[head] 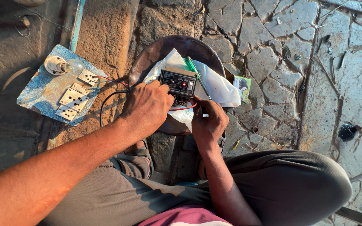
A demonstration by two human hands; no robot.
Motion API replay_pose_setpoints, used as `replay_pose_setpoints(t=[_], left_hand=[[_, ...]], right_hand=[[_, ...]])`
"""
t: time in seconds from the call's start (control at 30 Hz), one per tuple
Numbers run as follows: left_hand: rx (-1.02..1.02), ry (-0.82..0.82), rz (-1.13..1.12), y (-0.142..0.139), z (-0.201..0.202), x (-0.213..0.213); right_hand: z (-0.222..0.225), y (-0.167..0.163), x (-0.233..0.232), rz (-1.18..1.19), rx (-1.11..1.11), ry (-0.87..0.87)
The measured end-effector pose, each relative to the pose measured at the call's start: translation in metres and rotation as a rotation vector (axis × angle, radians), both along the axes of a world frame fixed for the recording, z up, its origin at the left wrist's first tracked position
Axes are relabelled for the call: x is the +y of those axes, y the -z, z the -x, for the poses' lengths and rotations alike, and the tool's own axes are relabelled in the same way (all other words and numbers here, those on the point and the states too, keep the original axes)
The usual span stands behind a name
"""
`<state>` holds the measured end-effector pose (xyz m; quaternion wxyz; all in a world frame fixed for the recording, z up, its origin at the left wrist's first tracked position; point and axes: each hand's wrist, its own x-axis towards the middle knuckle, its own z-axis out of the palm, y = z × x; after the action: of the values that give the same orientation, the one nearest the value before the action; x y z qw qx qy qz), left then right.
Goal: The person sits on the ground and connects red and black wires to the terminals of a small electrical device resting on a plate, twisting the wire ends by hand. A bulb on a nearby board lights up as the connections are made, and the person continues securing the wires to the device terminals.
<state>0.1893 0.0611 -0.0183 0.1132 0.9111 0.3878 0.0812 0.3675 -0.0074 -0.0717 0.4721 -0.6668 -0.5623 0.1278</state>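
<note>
I'm at the wiring step: my left hand clamps the black control box on the round stool, my right hand pinches its red wire just below. Next calls for steady seating.

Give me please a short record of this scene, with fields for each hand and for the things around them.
Left hand: rests on the small black electrical box, at its left edge
Right hand: pinches a red wire below the box
Under box: white plastic bag on a round metal stool
Beside box: green screwdriver
Far left: board with white sockets and a bulb
Ground: cracked stone
</note>
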Motion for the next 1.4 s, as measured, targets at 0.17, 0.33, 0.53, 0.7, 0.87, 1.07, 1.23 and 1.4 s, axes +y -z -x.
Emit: replay_pose_setpoints(t=[0.17,0.33,0.53,0.7,0.87,1.07,1.23,1.4], left_hand=[[-0.001,0.004,-0.012,-0.0003,0.0001,-0.0004],[0.044,0.016,0.005,-0.0005,0.0000,0.0006],[0.050,0.013,0.002,-0.0007,-0.0009,0.0001],[0.039,0.014,0.015,-0.0007,-0.0007,-0.0001],[0.028,0.006,0.022,0.0003,-0.0011,-0.0003],[0.016,0.006,-0.003,0.0009,-0.0007,-0.0004],[0.019,0.007,0.004,-0.0001,-0.0012,-0.0002],[0.028,0.004,0.009,0.0005,-0.0017,-0.0003]], right_hand=[[0.0000,0.0004,-0.0007,0.004,0.007,-0.001],[0.0001,0.0007,-0.0002,0.003,0.019,0.001],[0.0006,-0.0001,0.0000,0.009,0.013,0.001],[0.0004,-0.0009,-0.0001,0.013,0.000,0.001],[0.0006,-0.0010,0.0000,0.014,0.013,-0.003],[-0.0006,-0.0006,0.0002,0.008,-0.003,-0.004],[-0.0013,-0.0002,0.0003,0.012,0.011,-0.009],[-0.0013,0.0005,0.0002,-0.009,0.035,-0.021]])
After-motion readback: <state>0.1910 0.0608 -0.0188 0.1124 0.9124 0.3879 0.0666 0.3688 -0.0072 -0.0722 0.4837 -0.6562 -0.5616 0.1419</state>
